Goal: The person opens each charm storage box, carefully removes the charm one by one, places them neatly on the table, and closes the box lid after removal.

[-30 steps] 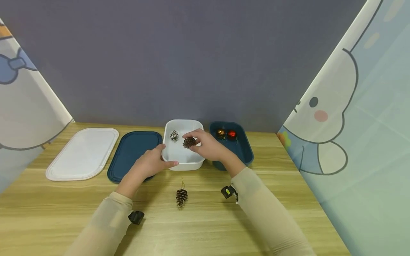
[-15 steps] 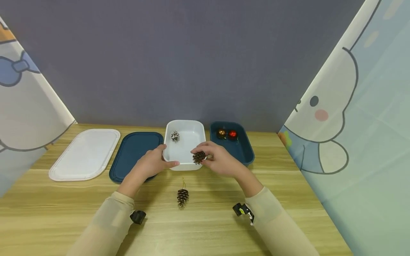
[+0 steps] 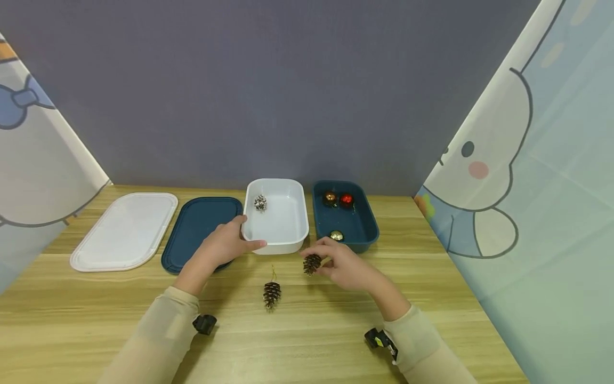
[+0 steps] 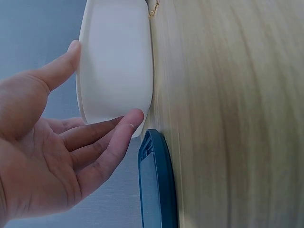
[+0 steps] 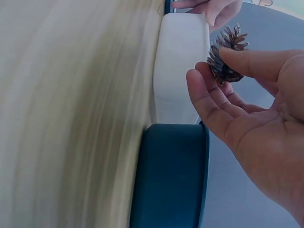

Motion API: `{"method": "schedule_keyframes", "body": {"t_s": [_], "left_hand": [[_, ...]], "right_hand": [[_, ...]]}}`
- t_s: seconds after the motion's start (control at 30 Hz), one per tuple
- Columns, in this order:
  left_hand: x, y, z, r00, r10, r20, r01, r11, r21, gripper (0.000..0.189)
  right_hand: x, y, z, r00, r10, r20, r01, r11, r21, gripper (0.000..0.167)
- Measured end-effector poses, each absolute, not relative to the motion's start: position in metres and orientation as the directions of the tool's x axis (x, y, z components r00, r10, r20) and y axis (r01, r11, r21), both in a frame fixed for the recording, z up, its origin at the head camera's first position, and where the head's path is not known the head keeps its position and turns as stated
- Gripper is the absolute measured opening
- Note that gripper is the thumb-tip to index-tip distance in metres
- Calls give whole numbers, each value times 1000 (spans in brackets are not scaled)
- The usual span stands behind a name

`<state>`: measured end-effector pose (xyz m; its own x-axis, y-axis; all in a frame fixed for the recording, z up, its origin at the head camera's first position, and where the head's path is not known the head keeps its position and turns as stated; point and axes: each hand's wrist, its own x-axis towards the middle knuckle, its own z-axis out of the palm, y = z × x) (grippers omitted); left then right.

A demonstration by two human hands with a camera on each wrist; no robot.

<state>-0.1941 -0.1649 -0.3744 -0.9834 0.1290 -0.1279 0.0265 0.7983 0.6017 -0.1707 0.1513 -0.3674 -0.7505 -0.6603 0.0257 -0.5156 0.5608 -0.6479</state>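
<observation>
My right hand (image 3: 347, 266) pinches a brown pine cone (image 3: 312, 264) between thumb and fingers, above the table in front of the gap between two boxes. The right wrist view shows this pine cone (image 5: 227, 54) held by the thumb and fingertips. At the front left corner of the white box (image 3: 275, 248), my left hand (image 3: 223, 248) holds on, thumb at the front rim and fingers along the left side. A small white-tipped pine cone (image 3: 260, 202) lies inside that box. Another brown pine cone (image 3: 272, 294) with a gold loop lies on the table before it.
Right of the white box stands a dark blue box (image 3: 357, 224) with an orange bauble (image 3: 330, 198), a red bauble (image 3: 346, 200) and a gold bauble (image 3: 337, 235). To the left lie a dark blue lid (image 3: 199, 229) and a white lid (image 3: 124, 232). A grey panel (image 3: 268, 96) rises behind.
My right hand has carried the pine cone out of the white box, rightward and toward me. The gold bauble in the blue box has come into view. My left hand stays at the box corner.
</observation>
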Motion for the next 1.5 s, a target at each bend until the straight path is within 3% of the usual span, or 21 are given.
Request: {"method": "schedule_keyframes", "body": {"t_s": [0.23, 0.57, 1.5], "left_hand": [[-197, -165, -375, -982, 130, -139, 20, 798, 603, 110], [-197, -164, -374, -980, 137, -141, 23, 794, 607, 110], [-195, -165, -375, -981, 130, -144, 18, 802, 598, 110]], "right_hand": [[-170, 156, -375, -749, -663, -4, -505, 575, -644, 49], [-174, 160, -392, -642, -767, -7, -632, 534, -562, 42], [-170, 150, -390, -645, -757, -105, -581, 575, -576, 41]]}}
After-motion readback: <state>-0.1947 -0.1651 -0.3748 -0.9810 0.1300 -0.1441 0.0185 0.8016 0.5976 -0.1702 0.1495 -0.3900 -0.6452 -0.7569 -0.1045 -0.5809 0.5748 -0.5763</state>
